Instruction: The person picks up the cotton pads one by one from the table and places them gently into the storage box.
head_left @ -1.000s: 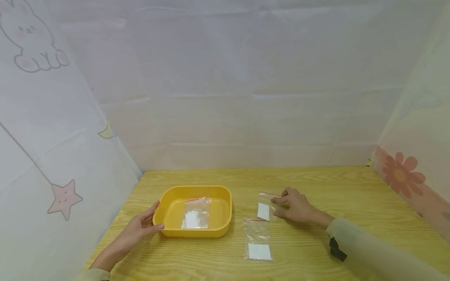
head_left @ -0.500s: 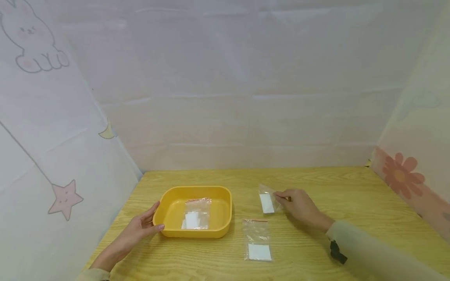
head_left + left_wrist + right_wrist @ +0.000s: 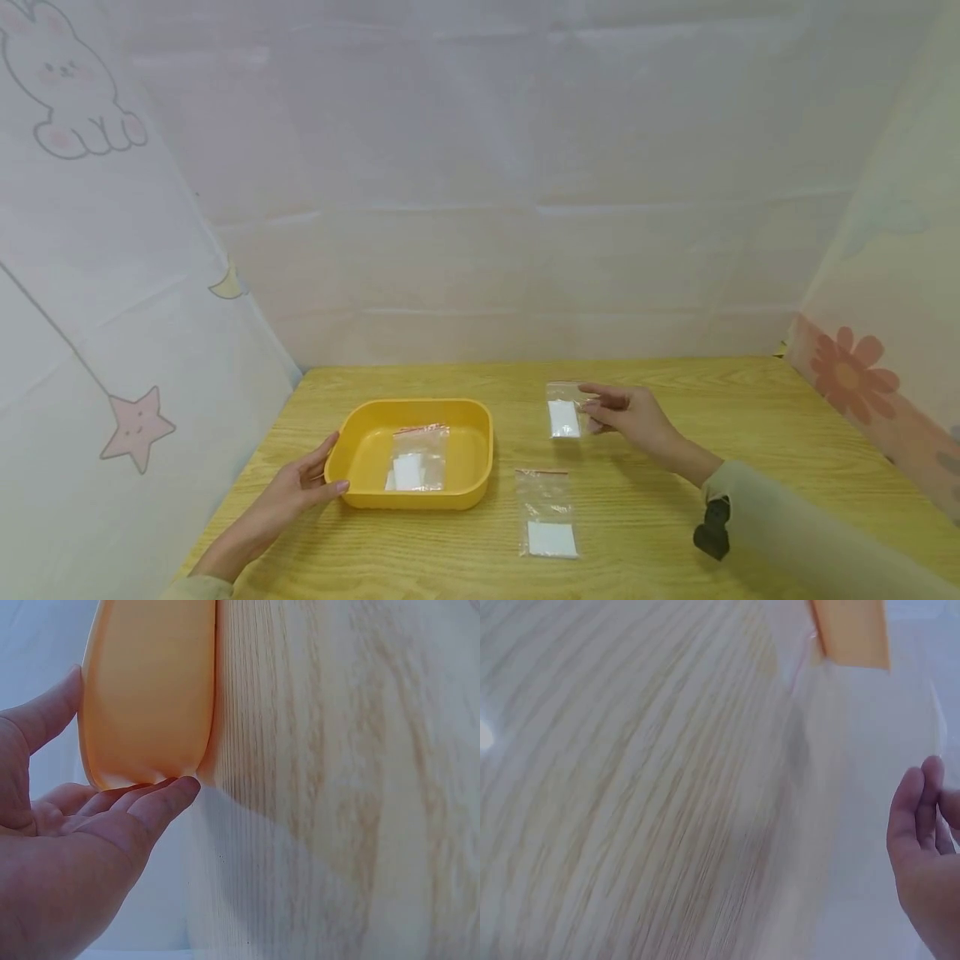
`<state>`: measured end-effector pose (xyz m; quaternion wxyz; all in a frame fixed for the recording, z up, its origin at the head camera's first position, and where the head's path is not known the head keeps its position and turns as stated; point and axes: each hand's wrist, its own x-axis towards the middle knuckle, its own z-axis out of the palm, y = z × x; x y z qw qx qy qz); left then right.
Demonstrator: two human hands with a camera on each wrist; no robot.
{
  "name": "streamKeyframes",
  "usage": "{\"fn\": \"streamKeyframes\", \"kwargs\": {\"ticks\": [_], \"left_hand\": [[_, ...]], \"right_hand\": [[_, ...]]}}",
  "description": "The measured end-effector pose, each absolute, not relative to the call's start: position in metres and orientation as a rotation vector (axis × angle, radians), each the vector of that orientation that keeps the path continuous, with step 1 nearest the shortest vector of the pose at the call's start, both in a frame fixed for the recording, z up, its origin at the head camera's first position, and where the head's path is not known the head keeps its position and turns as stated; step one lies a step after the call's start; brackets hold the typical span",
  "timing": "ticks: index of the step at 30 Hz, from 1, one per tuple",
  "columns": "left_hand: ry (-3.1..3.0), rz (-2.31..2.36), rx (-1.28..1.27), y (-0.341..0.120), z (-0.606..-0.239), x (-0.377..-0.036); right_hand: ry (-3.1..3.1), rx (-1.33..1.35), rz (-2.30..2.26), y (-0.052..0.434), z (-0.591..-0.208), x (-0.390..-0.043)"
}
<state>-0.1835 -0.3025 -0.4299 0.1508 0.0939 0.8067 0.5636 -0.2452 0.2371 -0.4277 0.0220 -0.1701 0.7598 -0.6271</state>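
Observation:
On the left of the wooden table stands a yellow plastic tray [image 3: 363, 458] with overlapping clear zip bags [image 3: 418, 458] of white squares inside. My left hand [image 3: 300, 483] holds the tray's near left corner; in the left wrist view, the thumb meets the rim and the fingers [image 3: 161, 802] lie along the outer wall. Right of the tray, my right hand [image 3: 633, 417] pinches the right edge of a small clear zip bag [image 3: 564, 417] with a white square in it. That bag hangs just above the table, casting a shadow.
Nearer me, a second zip bag [image 3: 547, 512] with a white square lies flat on the wooden table [image 3: 675, 542]. Pale printed cloth [image 3: 480, 208] screens the back and both sides. A dark band sits at the right sleeve.
My right hand has taken hold of the zip bag by its edge and raised it off the table, moving slightly away from me. The left hand and tray have stayed put.

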Motion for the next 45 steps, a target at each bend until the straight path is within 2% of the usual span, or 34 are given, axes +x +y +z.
{"fn": "streamKeyframes", "kwargs": {"ticks": [9,22,33,45], "left_hand": [[2.315,1.624,0.259,-0.302,-0.429,-0.182],[2.322,1.615,0.250,-0.303,-0.433,-0.183],[2.299,1.627,0.261,-0.303,-0.430,-0.184],[2.305,1.621,0.275,-0.304,-0.430,-0.184]], "right_hand": [[1.981,-0.554,-1.969,0.237,-0.420,-0.247],[1.900,-0.703,-1.846,0.214,-0.390,-0.247],[1.808,-0.760,-1.769,0.162,-0.368,-0.258],[1.730,-0.721,-1.711,0.090,-0.382,-0.268]]}}
